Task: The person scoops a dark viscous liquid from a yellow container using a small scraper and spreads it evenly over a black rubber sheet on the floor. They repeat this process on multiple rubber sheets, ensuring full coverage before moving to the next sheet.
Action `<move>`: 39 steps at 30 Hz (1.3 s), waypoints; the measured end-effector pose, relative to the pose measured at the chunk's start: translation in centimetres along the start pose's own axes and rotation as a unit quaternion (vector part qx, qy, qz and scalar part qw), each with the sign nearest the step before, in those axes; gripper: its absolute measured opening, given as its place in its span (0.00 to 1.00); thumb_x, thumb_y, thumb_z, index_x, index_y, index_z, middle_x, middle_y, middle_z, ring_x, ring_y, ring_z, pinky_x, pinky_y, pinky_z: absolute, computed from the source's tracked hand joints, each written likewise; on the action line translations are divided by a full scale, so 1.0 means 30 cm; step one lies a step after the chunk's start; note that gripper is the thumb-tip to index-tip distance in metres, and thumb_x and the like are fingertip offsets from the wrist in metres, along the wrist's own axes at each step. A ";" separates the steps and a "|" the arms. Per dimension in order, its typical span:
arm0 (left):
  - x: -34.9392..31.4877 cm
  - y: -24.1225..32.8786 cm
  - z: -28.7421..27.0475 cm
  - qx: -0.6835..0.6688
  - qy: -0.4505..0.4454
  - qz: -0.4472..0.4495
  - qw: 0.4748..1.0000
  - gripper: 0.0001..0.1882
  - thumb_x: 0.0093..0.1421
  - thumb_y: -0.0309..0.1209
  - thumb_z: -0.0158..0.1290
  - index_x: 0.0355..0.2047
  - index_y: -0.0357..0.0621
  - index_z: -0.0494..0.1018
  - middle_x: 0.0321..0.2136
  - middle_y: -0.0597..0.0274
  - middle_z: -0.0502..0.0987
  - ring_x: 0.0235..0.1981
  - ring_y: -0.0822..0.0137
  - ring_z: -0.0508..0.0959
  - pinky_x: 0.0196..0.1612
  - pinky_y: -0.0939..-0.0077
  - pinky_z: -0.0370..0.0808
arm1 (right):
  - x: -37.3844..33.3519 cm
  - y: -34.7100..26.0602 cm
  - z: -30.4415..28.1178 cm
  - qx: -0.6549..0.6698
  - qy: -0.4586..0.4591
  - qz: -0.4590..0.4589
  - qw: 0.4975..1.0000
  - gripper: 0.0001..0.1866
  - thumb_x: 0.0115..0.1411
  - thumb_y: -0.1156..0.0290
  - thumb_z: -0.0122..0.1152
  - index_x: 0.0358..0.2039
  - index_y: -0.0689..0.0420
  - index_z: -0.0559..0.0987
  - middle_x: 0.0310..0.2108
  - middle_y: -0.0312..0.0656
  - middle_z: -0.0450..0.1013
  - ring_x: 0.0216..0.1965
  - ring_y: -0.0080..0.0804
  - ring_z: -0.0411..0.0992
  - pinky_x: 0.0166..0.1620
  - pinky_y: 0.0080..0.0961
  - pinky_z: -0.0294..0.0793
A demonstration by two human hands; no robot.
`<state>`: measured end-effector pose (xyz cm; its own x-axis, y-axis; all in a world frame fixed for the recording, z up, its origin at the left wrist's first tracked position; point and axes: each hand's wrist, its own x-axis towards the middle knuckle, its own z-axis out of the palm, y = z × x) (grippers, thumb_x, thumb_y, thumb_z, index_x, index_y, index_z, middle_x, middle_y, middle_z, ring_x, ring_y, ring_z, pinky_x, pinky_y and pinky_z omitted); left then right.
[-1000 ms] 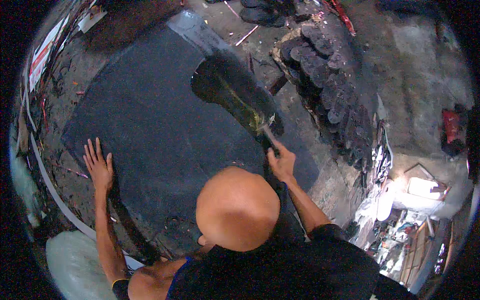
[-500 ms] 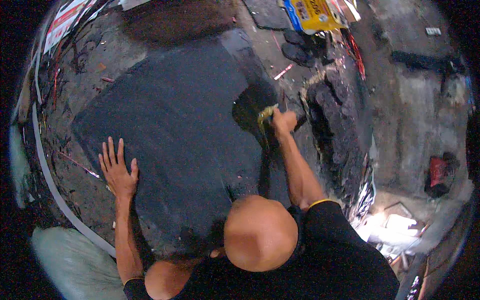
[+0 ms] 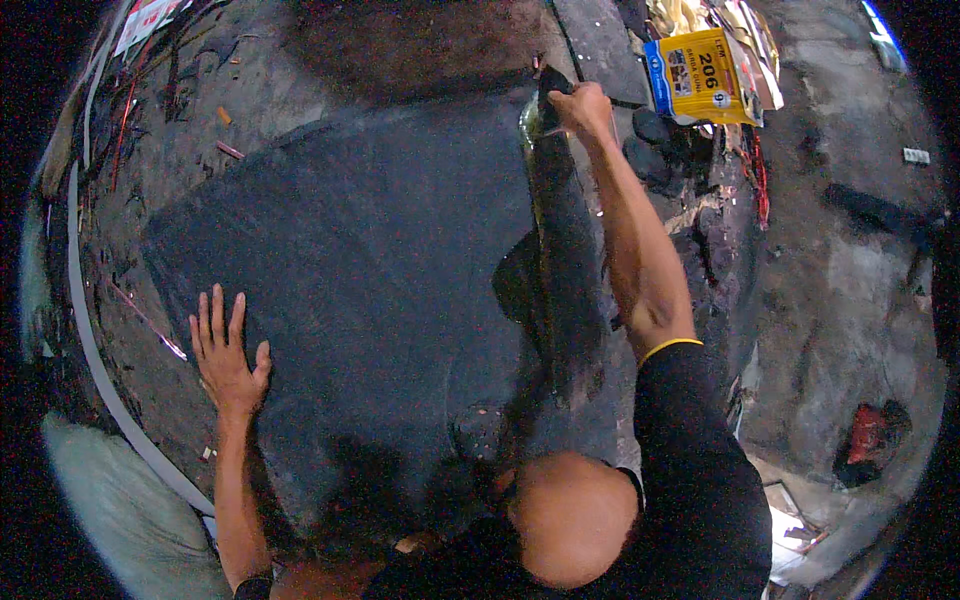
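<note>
A large dark grey sheet (image 3: 380, 250) lies flat in front of me. My left hand (image 3: 228, 365) rests on its left edge, palm down, fingers spread. My right hand (image 3: 590, 108) reaches to the far right corner, fingers closed on a small dark flat piece (image 3: 553, 98) whose exact kind I cannot make out. Beside this piece a glossy yellowish streak (image 3: 528, 130) shows on the sheet. A darker, wet-looking band (image 3: 572, 270) runs along the right side, joined to a rounded dark patch (image 3: 514, 285) at its left.
A brown surface (image 3: 400, 50) lies beyond the sheet. At the far right are a yellow and blue packet (image 3: 712, 85) and dark lumpy objects (image 3: 650, 140). A red object (image 3: 866, 435) sits on the right floor. A grey strip (image 3: 105, 380) curves past a pale green bulky thing (image 3: 110, 500).
My right hand has moved away from me along the sheet's right side to the far corner. The dark wet-looking area there is now a long band. My left hand stays spread on the left edge.
</note>
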<state>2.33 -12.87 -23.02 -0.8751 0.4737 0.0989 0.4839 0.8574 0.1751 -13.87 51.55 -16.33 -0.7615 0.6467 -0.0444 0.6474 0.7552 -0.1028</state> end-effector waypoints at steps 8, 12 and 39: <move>0.009 0.008 -0.015 0.015 -0.012 -0.003 1.000 0.35 0.70 0.49 0.50 0.75 0.55 0.63 0.78 0.55 0.57 0.79 0.48 0.53 0.79 0.43 0.46 | -0.196 -0.236 0.009 -0.071 -0.038 -0.301 0.950 0.22 0.60 0.57 0.71 0.54 0.46 0.86 0.46 0.51 0.84 0.48 0.56 0.82 0.52 0.52 0.81; 0.032 0.047 0.000 0.009 -0.006 0.001 1.000 0.35 0.71 0.49 0.49 0.75 0.54 0.62 0.78 0.57 0.56 0.79 0.49 0.53 0.79 0.43 0.46 | 0.010 -0.132 0.010 -0.043 -0.042 -0.532 0.845 0.22 0.58 0.70 0.69 0.54 0.43 0.86 0.45 0.48 0.85 0.47 0.56 0.82 0.51 0.52 0.81; -0.203 0.052 0.043 -0.016 0.033 -0.054 0.998 0.35 0.71 0.38 0.50 0.77 0.57 0.58 0.79 0.54 0.52 0.79 0.46 0.51 0.79 0.43 0.48 | -1.124 0.574 0.055 0.051 0.117 0.142 0.982 0.23 0.57 0.54 0.69 0.37 0.67 0.86 0.31 0.61 0.83 0.37 0.59 0.84 0.42 0.50 0.80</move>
<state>8.40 -14.14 -24.61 -0.9204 0.3643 0.1422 0.3881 0.8952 0.2189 22.89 42.58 -18.25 -0.5148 0.8453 0.1430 0.8165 0.5342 -0.2188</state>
